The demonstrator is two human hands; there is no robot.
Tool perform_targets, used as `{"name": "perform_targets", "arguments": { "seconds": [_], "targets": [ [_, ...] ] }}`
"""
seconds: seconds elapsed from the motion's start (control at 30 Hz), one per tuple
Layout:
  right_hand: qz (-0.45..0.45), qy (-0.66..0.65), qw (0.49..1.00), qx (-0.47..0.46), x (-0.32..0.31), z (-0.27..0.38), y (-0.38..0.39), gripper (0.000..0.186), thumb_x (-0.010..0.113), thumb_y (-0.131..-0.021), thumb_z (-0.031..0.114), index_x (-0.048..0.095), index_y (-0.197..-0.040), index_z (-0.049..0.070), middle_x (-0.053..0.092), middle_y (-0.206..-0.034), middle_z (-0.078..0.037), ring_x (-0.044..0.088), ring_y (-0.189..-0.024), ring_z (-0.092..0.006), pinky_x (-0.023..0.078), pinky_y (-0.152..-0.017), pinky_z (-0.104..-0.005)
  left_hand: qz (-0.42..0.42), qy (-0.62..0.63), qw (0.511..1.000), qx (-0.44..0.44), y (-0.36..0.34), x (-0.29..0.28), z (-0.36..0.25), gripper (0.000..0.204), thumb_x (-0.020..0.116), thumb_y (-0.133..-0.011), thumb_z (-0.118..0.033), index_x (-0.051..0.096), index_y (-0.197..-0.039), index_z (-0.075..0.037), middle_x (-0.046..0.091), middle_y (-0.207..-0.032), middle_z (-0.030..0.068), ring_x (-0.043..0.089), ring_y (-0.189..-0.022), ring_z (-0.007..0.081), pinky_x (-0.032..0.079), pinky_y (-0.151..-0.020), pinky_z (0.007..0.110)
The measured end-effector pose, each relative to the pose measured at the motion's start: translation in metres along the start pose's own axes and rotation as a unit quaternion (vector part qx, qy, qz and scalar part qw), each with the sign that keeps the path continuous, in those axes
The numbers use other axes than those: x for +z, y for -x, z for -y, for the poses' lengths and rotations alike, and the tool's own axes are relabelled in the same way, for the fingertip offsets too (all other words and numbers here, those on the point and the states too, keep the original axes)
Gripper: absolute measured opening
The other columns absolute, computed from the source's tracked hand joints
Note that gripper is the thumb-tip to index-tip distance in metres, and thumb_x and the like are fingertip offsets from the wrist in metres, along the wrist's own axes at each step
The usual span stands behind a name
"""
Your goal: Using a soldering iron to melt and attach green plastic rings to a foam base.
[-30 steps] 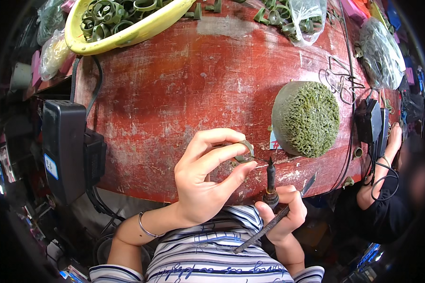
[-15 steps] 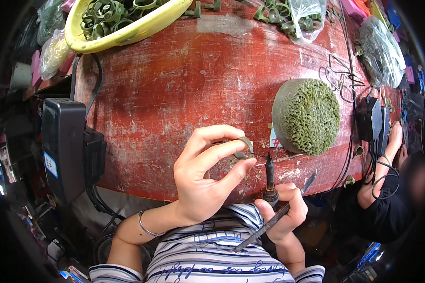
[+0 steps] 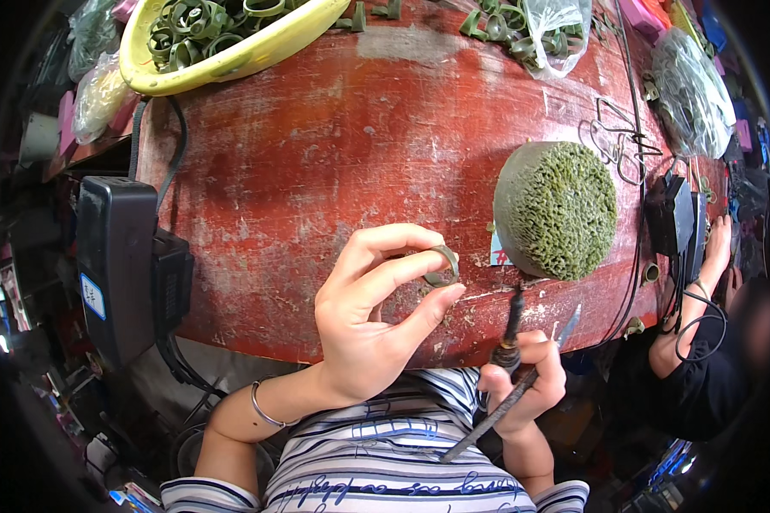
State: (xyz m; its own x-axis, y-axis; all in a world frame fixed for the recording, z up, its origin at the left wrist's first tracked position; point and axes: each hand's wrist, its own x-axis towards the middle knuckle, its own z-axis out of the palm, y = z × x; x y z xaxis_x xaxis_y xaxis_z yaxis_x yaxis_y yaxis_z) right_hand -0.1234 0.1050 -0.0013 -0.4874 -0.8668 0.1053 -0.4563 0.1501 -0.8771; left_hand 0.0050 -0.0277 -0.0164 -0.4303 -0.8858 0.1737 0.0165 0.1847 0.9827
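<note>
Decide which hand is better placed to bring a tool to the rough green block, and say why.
Right, most likely: the right hand grips a dark pointed tool whose tip is near the green block. The left hand is farther off and occupied holding a green ring.

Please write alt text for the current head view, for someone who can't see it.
A person's left hand holds a small green ring over a scuffed red table; the right hand holds a dark pointed tool and a long, thin tool. Beyond are a rough-topped green block and, upper left, a yellow basin of similar rings.
</note>
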Motion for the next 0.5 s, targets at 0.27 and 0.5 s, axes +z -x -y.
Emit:
{"name": "perform_targets", "arguments": {
  "seconds": [0.27, 0.5],
  "targets": [
    [-0.108, 0.038, 0.990, 0.087, -0.014, -0.009, -0.004, 0.035, 0.075, -0.071, 0.015, 0.043, -0.073, 0.001, 0.054, -0.068, -0.011, 0.050, -0.057, -0.0166, 0.042, -0.055, -0.0260, -0.059, 0.059, 0.996, -0.038, -0.003, 0.006, -0.007, 0.023, 0.071, -0.066, 0.008, 0.062, -0.087, 0.002, 0.057, -0.100, 0.0109, 0.057, -0.091, 0.0187, 0.049, -0.077, 0.027],
    [-0.111, 0.083, 0.987, 0.085, -0.014, -0.006, -0.006, 0.036, 0.078, -0.066, 0.012, 0.044, -0.073, 0.001, 0.054, -0.068, -0.011, 0.052, -0.056, -0.0198, 0.042, -0.053, -0.0264, -0.042, 0.163, 0.983, -0.076, -0.002, 0.006, -0.009, 0.028, 0.066, -0.069, 0.012, 0.054, -0.093, 0.003, 0.052, -0.105, 0.0133, 0.055, -0.093, 0.0169, 0.048, -0.082, 0.028]
  ]
}}
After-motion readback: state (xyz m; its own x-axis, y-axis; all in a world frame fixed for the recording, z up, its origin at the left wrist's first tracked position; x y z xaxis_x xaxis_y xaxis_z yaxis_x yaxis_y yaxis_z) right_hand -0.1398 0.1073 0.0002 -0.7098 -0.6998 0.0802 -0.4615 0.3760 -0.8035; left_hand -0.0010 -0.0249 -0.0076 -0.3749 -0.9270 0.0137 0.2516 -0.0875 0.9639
